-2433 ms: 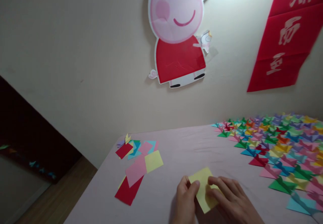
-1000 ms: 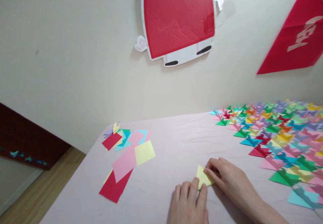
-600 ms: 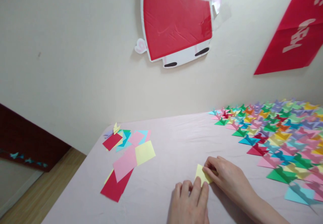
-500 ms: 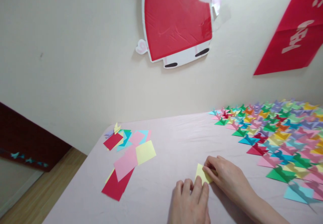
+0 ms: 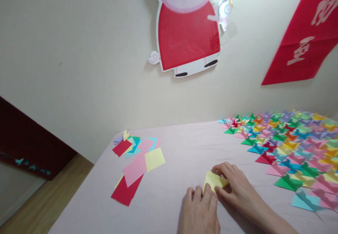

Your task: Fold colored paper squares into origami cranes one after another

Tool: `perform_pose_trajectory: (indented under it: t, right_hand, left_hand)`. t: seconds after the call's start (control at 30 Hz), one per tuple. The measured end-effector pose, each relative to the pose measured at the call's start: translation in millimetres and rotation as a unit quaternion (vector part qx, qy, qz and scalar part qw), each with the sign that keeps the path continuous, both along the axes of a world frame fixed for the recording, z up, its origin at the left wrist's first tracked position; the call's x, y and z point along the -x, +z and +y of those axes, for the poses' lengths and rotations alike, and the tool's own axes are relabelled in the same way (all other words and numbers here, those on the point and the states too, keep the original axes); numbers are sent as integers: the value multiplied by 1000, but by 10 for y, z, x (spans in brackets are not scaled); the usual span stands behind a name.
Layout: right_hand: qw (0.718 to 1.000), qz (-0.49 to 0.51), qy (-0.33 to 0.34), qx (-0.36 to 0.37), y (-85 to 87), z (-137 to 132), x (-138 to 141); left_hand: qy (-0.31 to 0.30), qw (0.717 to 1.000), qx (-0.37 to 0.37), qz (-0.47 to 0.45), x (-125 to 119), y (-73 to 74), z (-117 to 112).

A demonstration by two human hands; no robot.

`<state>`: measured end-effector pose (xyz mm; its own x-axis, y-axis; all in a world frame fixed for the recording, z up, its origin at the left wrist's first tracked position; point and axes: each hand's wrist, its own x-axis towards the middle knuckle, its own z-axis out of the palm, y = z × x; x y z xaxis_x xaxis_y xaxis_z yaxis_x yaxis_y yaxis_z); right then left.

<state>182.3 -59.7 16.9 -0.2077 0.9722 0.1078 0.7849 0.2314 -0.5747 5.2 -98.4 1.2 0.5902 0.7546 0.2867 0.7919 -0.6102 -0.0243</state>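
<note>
A small folded piece of yellow paper (image 5: 214, 180) lies on the pink table (image 5: 185, 156) near the front edge. My left hand (image 5: 200, 209) rests on the table just below it, fingers curled, with the fingertips pressing the paper's near corner. My right hand (image 5: 235, 186) comes in from the right, its fingers bent over the paper's right side and pinching its edge. Part of the paper is hidden under both hands.
Loose flat paper squares (image 5: 137, 163) in red, pink, yellow and blue lie at the left of the table. Several rows of folded coloured paper figures (image 5: 290, 146) cover the right side. Behind is a wall with a cartoon pig cutout (image 5: 188, 33) and a red banner (image 5: 303, 40).
The yellow sheet, larger and flatter 2.4 s ago, is now folded small. In the last second my hands stayed on it, shifting only slightly; the camera tilted up a little.
</note>
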Motion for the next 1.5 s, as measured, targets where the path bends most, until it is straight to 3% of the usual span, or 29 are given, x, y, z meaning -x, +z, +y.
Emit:
perform_pose_trajectory:
  t: [0.2, 0.47, 0.77, 0.93, 1.17, 1.33, 1.5]
  right_hand:
    - [1000, 15, -6, -6, -71, -2, -67]
    - [999, 46, -6, -7, -145, 12, -140]
    - [994, 106, -25, 6, -199, 67, -320]
    - [990, 135, -21, 28, -223, 96, -370]
    - [987, 155, 1, 51, -112, 105, -402]
    - [996, 73, 31, 39, 3, 40, -236]
    - [996, 49, 72, -11, 46, -18, -32]
  left_hand:
    - [23, 1000, 7, -17, 21, -93, -39]
    - [51, 998, -17, -41, 221, -287, -122]
    - [84, 995, -3, -57, 215, -322, -181]
    - [63, 996, -23, -50, 280, -319, -181]
    - [64, 994, -35, -81, 332, -371, -204]
    - [73, 989, -44, -117, 335, -496, -206]
    - [109, 988, 11, -108, 310, -406, -245]
